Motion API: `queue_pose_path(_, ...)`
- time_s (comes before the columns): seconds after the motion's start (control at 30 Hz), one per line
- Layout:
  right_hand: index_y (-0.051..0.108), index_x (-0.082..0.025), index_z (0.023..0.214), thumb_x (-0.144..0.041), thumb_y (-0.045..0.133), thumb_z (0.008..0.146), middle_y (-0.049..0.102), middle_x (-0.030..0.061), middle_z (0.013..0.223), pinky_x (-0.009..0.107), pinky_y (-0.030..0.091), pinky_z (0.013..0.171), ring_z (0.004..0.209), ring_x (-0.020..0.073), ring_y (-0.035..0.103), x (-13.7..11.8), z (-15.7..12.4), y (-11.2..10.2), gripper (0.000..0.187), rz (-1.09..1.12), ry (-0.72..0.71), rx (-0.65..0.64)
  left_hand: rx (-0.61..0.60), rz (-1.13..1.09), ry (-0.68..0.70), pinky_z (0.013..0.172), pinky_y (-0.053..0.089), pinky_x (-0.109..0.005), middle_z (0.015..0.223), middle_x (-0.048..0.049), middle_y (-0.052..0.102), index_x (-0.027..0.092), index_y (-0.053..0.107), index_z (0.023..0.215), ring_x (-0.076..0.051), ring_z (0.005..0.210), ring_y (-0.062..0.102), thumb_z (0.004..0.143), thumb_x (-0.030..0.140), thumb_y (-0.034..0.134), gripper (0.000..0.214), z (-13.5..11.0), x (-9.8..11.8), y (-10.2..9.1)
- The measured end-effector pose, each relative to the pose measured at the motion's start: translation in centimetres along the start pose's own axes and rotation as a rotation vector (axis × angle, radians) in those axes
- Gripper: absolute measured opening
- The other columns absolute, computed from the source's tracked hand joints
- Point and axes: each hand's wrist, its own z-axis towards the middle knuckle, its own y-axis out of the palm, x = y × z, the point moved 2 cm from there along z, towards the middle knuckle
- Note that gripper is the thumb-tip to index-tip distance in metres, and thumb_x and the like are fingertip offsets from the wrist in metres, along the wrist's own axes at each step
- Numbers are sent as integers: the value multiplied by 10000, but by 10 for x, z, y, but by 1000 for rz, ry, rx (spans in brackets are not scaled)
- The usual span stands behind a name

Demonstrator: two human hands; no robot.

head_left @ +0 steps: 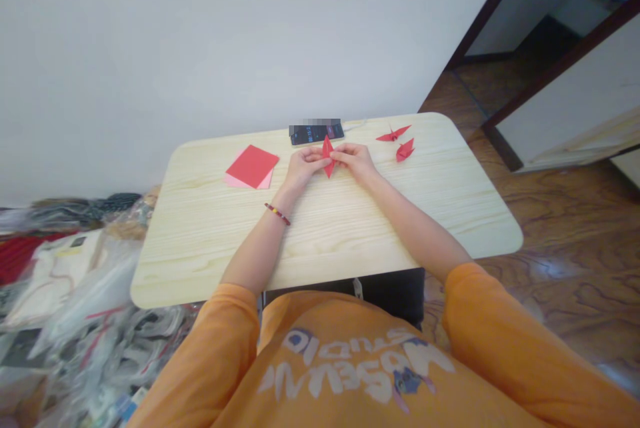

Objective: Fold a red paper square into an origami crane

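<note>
Between my two hands is a piece of folded red origami paper [327, 147], a narrow diamond with its long points facing away from me and toward me. My left hand [303, 168] pinches its left side, and my right hand [356, 160] pinches the right side. Both hands are low over the table, in front of a phone. Over to the right lie two folded red paper cranes, one with wings spread [395, 135] and one more compact [405, 151]. A stack of square paper, a red sheet [253, 166] over pink ones [235, 181], rests at the left.
The light wood-grain table [345, 235] has rounded corners and stands against a white wall. A lit phone [317, 135] with a white cable [355, 126] lies at its back edge. Plastic-bagged items [100, 321] are piled on the left; a doorway and wooden floor [560, 228] are on the right.
</note>
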Motion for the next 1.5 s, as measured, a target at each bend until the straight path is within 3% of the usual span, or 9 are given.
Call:
queue_pose_path(0.3, 625, -157, 625, -364, 830, 509, 565, -31, 548, 205, 264, 441, 483, 55, 422, -7, -2, 1, 314, 93, 12, -38, -47, 34, -22, 671, 501, -267, 677, -15, 707, 144, 669, 770, -135, 609, 647, 457, 256, 874, 390, -1, 2, 1)
queue_pose_path(0.63, 611, -166, 659, -610, 758, 593, 557, -15, 553, 211, 301, 429, 490, 77, 455, -6, -3, 5, 472, -10, -2, -21, 21, -54, -6, 768, 509, -285, 784, -44, 732, 144, 681, 804, -149, 717, 674, 471, 248, 861, 391, 1, 1, -1)
queue_pose_path(0.8, 602, -159, 635, -541, 787, 597, 530, -37, 506, 210, 277, 428, 435, 52, 395, -8, -6, 6, 425, -128, -44, -107, 73, -121, 13, 758, 496, -261, 764, -13, 712, 157, 666, 773, -117, 698, 645, 480, 232, 834, 346, 3, 1, -3)
queue_pose_path(1.13, 609, -159, 660, -386, 802, 572, 581, -31, 518, 203, 290, 439, 431, 55, 431, 3, 2, 6, 311, -6, -4, -150, 48, -163, -13, 772, 491, -286, 748, -10, 695, 165, 665, 740, -129, 721, 637, 496, 215, 810, 288, 2, 6, 0)
queue_pose_path(1.5, 625, -154, 656, -293, 763, 565, 588, -25, 502, 200, 304, 428, 437, 61, 451, 4, 1, 9, 216, 47, 45, -93, 118, -170, 0, 854, 480, -289, 825, -25, 712, 173, 683, 786, -149, 844, 653, 548, 212, 793, 265, 3, 4, -1)
